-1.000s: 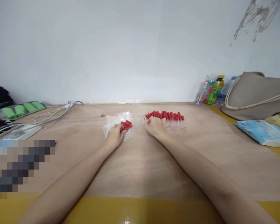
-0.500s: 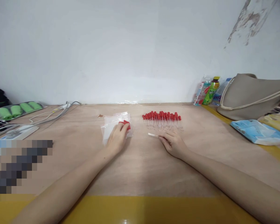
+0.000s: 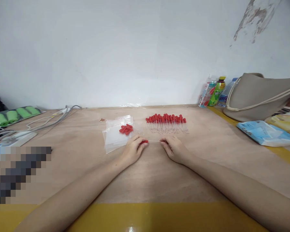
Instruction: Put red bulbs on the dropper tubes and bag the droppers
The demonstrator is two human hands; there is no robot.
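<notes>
My left hand pinches a red rubber dropper bulb between thumb and fingers. A thin clear glass tube lies level between my hands, one end meeting the bulb; how deep it sits in the bulb I cannot tell. My right hand grips the tube's other end, closed around it. Just beyond my left hand, a small pile of loose red bulbs rests on clear plastic bags. Several bare clear tubes lie beside that pile. Behind my right hand is a row of droppers with red bulbs.
Cables and a pack of green rolls are at the left. Bottles, a grey bag and a blue packet stand or lie at the right. A white wall closes off the table's back.
My left hand has come from the bulb pile toward my right hand, bringing one red bulb to the tube's end. My right hand has stayed nearly in place with the tube.
</notes>
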